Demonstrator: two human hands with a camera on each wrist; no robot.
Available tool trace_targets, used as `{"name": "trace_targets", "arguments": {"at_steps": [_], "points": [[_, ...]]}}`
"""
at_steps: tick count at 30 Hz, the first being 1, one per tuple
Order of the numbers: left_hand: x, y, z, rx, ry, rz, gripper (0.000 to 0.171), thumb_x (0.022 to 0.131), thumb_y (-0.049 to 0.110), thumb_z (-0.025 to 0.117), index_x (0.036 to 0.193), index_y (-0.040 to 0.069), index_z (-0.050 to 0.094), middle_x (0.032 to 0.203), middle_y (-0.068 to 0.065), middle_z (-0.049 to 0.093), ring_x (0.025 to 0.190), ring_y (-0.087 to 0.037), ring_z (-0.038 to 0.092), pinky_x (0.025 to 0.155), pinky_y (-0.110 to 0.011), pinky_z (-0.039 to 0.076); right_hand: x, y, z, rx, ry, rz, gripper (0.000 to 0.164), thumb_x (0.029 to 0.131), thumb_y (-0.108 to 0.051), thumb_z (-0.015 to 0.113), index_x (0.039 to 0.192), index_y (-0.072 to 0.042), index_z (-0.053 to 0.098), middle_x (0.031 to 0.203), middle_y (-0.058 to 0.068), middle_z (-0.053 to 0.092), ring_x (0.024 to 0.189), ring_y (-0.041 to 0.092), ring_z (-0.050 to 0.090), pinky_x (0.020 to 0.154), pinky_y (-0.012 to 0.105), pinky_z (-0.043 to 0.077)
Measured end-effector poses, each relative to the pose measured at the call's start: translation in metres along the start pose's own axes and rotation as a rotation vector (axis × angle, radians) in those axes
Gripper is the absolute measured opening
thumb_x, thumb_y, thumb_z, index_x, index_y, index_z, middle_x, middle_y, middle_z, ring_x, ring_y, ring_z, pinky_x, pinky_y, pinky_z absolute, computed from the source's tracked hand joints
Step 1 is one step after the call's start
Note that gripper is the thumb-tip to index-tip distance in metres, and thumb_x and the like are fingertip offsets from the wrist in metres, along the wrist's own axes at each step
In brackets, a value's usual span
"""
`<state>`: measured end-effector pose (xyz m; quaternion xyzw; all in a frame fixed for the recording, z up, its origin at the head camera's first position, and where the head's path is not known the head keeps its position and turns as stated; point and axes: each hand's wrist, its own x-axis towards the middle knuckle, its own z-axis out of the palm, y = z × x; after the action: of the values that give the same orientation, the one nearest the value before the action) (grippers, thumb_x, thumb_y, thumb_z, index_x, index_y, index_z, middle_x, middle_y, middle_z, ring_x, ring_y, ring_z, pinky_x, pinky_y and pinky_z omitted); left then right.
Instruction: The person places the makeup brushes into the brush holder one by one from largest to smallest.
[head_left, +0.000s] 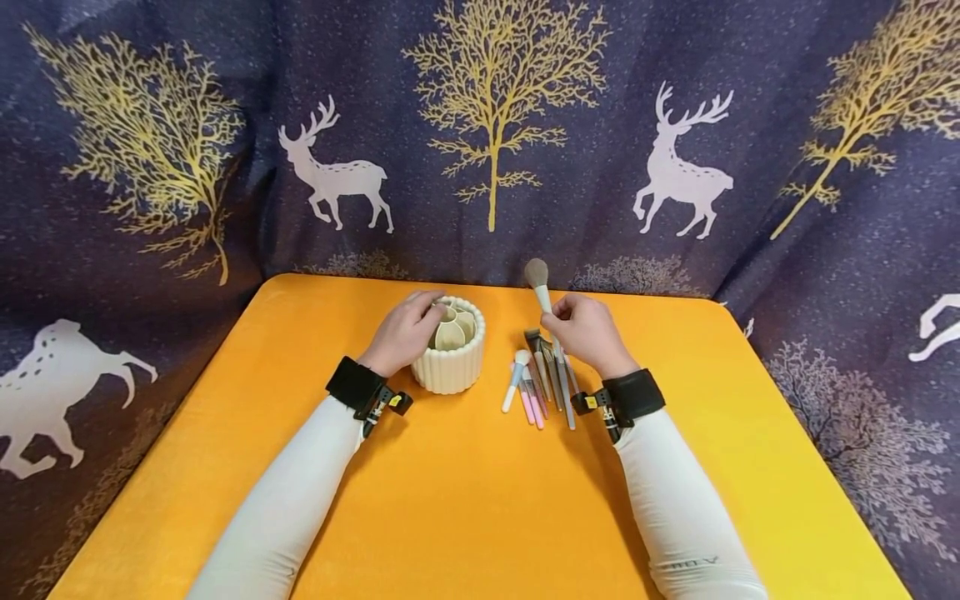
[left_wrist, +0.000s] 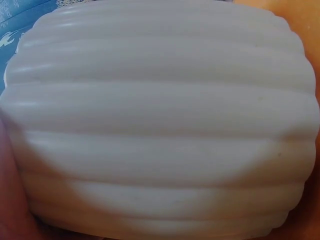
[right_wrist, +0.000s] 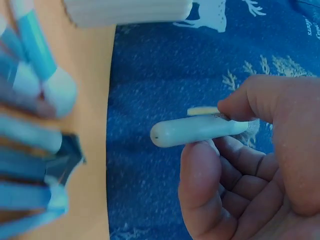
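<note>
Now, right hand (head_left: 588, 332): pinches 1 brush (head_left: 542, 293) right of cup (head_left: 448, 368), bristle end away from wrist.
Left hand (head_left: 405, 329): nearer cup, fingers gripping it.

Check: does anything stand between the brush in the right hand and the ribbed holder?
Nothing visible stands between the held brush and the ribbed holder. The left hand covers part of the holder's left rim; the loose brushes seem clear of that path.
</note>
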<state>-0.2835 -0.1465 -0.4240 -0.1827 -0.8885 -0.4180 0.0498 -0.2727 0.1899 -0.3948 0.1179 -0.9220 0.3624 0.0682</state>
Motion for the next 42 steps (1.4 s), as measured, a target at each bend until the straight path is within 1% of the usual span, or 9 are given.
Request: {"name": "trace_targets", "arguments": {"at_steps": [5, 9, 12, 20, 24, 28, 33, 37, 42], "points": [[0.0, 0.0, 0.0, 0.005, -0.001, 0.001, 0.055, 0.121, 0.039, 0.044, 0.165, 0.008, 0.054, 0.165, -0.016, 0.054, 0.154, -0.037, 0.049, 0.127, -0.056, 0.038, 0.002, -0.014, 0.008, 0.049, -0.009, 0.003, 0.014, 0.105, -0.024, 0.069, 0.103, -0.011, 0.074, 0.079, 0.008, 0.071, 0.062, 0.025, 0.064, 0.057, 0.038, 0.048], [0.0, 0.0, 0.0, 0.007, 0.002, 0.0, 0.055, 0.121, 0.039, 0.043, 0.165, 0.008, 0.054, 0.165, -0.016, 0.054, 0.154, -0.037, 0.049, 0.127, -0.056, 0.038, 0.002, -0.026, 0.014, 0.08, -0.013, 0.0, 0.014, 0.105, -0.024, 0.069, 0.103, -0.011, 0.074, 0.079, 0.008, 0.07, 0.061, 0.025, 0.06, 0.056, 0.038, 0.045], [0.0, 0.001, -0.001, 0.004, -0.001, 0.004, 0.055, 0.121, 0.039, 0.043, 0.165, 0.008, 0.053, 0.165, -0.017, 0.053, 0.154, -0.037, 0.049, 0.127, -0.056, 0.038, 0.002, -0.034, 0.019, 0.103, -0.011, -0.011, 0.014, 0.105, -0.024, 0.069, 0.102, -0.011, 0.073, 0.079, 0.007, 0.07, 0.06, 0.025, 0.061, 0.055, 0.037, 0.045], [0.002, -0.003, 0.001, 0.007, -0.001, 0.003, 0.056, 0.121, 0.04, 0.042, 0.166, 0.008, 0.053, 0.164, -0.017, 0.054, 0.151, -0.038, 0.052, 0.125, -0.057, 0.04, 0.006, -0.053, 0.029, 0.136, -0.002, -0.028, 0.014, 0.104, -0.022, 0.071, 0.102, -0.009, 0.072, 0.078, 0.007, 0.07, 0.059, 0.024, 0.067, 0.054, 0.037, 0.054], [0.003, -0.004, 0.001, 0.016, 0.007, -0.003, 0.055, 0.121, 0.04, 0.043, 0.164, 0.009, 0.055, 0.163, -0.015, 0.055, 0.15, -0.037, 0.053, 0.125, -0.057, 0.04, 0.006, -0.056, 0.034, 0.176, -0.024, -0.024, 0.013, 0.104, -0.021, 0.071, 0.103, -0.008, 0.072, 0.081, 0.008, 0.072, 0.06, 0.024, 0.07, 0.058, 0.04, 0.06], [0.003, -0.002, 0.002, 0.019, 0.006, -0.003, 0.055, 0.121, 0.041, 0.043, 0.165, 0.009, 0.055, 0.163, -0.014, 0.055, 0.151, -0.036, 0.052, 0.125, -0.056, 0.04, 0.003, -0.057, 0.036, 0.202, -0.034, -0.024, 0.013, 0.105, -0.021, 0.072, 0.104, -0.008, 0.072, 0.084, 0.008, 0.072, 0.061, 0.025, 0.071, 0.06, 0.041, 0.061], [0.003, -0.003, 0.003, 0.019, -0.001, 0.001, 0.057, 0.12, 0.041, 0.042, 0.165, 0.008, 0.053, 0.164, -0.015, 0.055, 0.15, -0.037, 0.052, 0.125, -0.057, 0.04, 0.001, -0.056, 0.039, 0.238, -0.031, -0.051, 0.013, 0.106, -0.021, 0.071, 0.106, -0.008, 0.071, 0.086, 0.009, 0.07, 0.063, 0.026, 0.07, 0.061, 0.041, 0.062], [0.004, -0.002, 0.002, 0.018, 0.0, 0.003, 0.057, 0.12, 0.042, 0.042, 0.165, 0.008, 0.053, 0.163, -0.016, 0.055, 0.149, -0.038, 0.053, 0.125, -0.057, 0.04, 0.002, -0.054, 0.042, 0.293, -0.007, -0.064, 0.013, 0.107, -0.021, 0.071, 0.107, -0.009, 0.068, 0.086, 0.01, 0.068, 0.066, 0.026, 0.069, 0.061, 0.039, 0.061], [0.003, -0.002, 0.002, 0.024, 0.011, -0.001, 0.056, 0.12, 0.041, 0.043, 0.165, 0.008, 0.054, 0.162, -0.016, 0.056, 0.147, -0.038, 0.055, 0.124, -0.057, 0.041, 0.004, -0.054, 0.048, 0.364, 0.058, -0.096, 0.012, 0.107, -0.021, 0.072, 0.108, -0.009, 0.068, 0.091, 0.009, 0.071, 0.069, 0.027, 0.069, 0.061, 0.035, 0.062]]}}
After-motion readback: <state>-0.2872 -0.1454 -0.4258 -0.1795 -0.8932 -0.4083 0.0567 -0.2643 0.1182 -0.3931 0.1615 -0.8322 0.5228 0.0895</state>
